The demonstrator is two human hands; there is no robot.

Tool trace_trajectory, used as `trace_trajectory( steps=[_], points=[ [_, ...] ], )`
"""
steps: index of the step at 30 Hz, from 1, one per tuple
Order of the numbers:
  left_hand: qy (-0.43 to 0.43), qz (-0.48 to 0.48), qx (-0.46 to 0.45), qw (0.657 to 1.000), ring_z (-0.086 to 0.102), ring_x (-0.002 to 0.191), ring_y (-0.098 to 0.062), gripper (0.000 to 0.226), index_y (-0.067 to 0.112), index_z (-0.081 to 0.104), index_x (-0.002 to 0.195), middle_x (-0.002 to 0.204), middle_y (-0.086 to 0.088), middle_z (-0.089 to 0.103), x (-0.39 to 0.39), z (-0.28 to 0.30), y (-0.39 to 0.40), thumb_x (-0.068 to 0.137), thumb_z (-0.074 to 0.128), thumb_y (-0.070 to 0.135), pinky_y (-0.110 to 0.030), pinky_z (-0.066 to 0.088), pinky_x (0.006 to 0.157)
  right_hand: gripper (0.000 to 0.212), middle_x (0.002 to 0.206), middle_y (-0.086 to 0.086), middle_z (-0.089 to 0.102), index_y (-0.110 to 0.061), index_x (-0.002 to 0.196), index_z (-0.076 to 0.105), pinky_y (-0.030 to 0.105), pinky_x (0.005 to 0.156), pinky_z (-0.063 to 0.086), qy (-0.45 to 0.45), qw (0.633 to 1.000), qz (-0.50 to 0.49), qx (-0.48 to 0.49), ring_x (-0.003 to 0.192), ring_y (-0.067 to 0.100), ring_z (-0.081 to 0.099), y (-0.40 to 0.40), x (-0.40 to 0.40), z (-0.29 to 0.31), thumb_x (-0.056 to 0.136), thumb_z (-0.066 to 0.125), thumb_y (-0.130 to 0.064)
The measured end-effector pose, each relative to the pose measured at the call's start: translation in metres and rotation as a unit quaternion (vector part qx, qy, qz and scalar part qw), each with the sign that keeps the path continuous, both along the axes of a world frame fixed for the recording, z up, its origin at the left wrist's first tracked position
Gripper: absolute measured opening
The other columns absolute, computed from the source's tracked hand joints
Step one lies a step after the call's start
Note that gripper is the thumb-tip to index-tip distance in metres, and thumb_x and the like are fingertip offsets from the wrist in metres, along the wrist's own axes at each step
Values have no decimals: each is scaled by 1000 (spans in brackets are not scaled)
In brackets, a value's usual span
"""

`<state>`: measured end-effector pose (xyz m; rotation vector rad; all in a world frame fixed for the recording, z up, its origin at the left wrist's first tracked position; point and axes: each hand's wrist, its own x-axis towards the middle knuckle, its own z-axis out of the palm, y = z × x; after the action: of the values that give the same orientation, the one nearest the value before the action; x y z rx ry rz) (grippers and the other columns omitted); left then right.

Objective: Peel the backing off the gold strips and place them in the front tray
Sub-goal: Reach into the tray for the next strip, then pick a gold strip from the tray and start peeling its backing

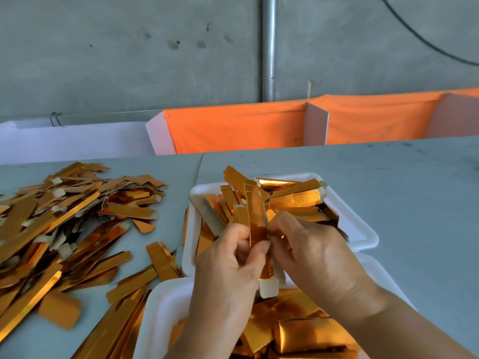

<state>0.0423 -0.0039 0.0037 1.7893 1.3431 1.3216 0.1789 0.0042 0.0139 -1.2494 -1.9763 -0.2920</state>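
Observation:
Both my hands hold one gold strip (pixel 256 218) upright above the trays. My left hand (pixel 228 275) pinches its lower part between thumb and fingers. My right hand (pixel 311 252) pinches its right edge at about the same height. A pale tab of the strip hangs out below my hands. The near white tray (pixel 160 312) at the bottom holds gold pieces and is partly hidden by my arms. The far white tray (pixel 360 229) behind my hands is heaped with gold strips.
A large loose pile of gold strips (pixel 59 224) covers the grey table (pixel 388 182) on the left, with some reaching the near tray. Orange cloth bins (pixel 233 125) stand behind the table's far edge. A metal pole (pixel 269 47) runs up the concrete wall.

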Motion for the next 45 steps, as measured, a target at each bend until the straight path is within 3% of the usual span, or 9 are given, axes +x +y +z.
trace_trajectory(
  steps=[4, 10, 17, 23, 26, 30, 33, 41, 45],
  points=[
    [-13, 1, -14, 1000, 64, 65, -11, 3, 29, 64, 84, 70, 3, 68, -2, -1, 2, 83, 66, 28, -24, 54, 61, 34, 59, -1, 60, -10, 77, 65, 26, 35, 47, -43, 999, -7, 25, 39, 14, 53, 1, -4, -3, 93, 39, -26],
    [-11, 0, -31, 999, 64, 67, -10, 4, 30, 63, 86, 71, 3, 67, -2, -2, 2, 84, 66, 29, -23, 55, 62, 19, 57, 1, 58, -9, 76, 63, 26, 33, 46, -43, 998, -7, 45, 37, 16, 51, 3, -2, -6, 91, 54, -16],
    [-3, 10, -16, 1000, 59, 66, -9, 4, 31, 62, 85, 71, 2, 64, -6, -3, 4, 87, 62, 27, -16, 47, 57, 12, 59, -1, 64, -8, 78, 60, 29, 44, 53, 112, 993, -13, -43, 46, 13, 62, 7, 5, -5, 86, 61, 1],
    [-6, -30, -48, 998, 61, 79, -1, 13, 44, 59, 93, 86, 16, 67, -5, -4, 5, 92, 51, 34, -17, 49, 68, 6, 86, 0, 71, -24, 96, 63, 26, 63, 57, 440, 853, 161, -230, 75, 18, 71, -1, 19, 9, 93, 59, -20],
    [-24, -70, -78, 994, 54, 90, 19, 21, 52, 54, 101, 97, 40, 58, -6, -1, 4, 95, 46, 34, -1, 41, 73, 27, 92, 0, 71, -29, 102, 65, 22, 64, 55, 483, 810, 165, -288, 84, 18, 71, -1, 21, 11, 76, 66, -36],
    [-14, -139, -82, 987, 52, 110, 12, 40, 49, 43, 133, 117, 27, 60, -4, -3, 1, 95, 46, 36, -18, 43, 96, 50, 105, 13, 68, -20, 117, 60, 35, 72, 57, 512, 766, 174, -348, 93, 27, 70, 3, 24, 8, 70, 70, -30],
    [34, -123, -69, 989, 48, 120, 2, 58, 52, 23, 142, 132, 21, 49, -1, -5, -2, 90, 49, 50, -23, 42, 101, 40, 106, 12, 69, -16, 118, 60, 38, 75, 58, 491, 774, 168, -362, 92, 25, 70, 1, 22, 6, 79, 69, -19],
    [130, -68, 11, 989, 41, 106, 6, 73, 45, -6, 146, 122, 31, 33, 0, -6, -2, 91, 40, 54, -11, 40, 89, 50, 99, 10, 70, -27, 126, 53, 27, 70, 58, 438, 818, 166, -333, 85, 19, 72, -1, 26, 14, 84, 65, -3],
    [119, -82, 6, 990, 28, 110, 29, 70, 54, -5, 142, 119, 47, 27, 1, -6, -2, 93, 45, 47, 4, 27, 89, 61, 100, 8, 68, -29, 134, 47, 27, 73, 58, 421, 833, 155, -324, 84, 18, 71, 0, 26, 14, 83, 67, -2]
  ],
)
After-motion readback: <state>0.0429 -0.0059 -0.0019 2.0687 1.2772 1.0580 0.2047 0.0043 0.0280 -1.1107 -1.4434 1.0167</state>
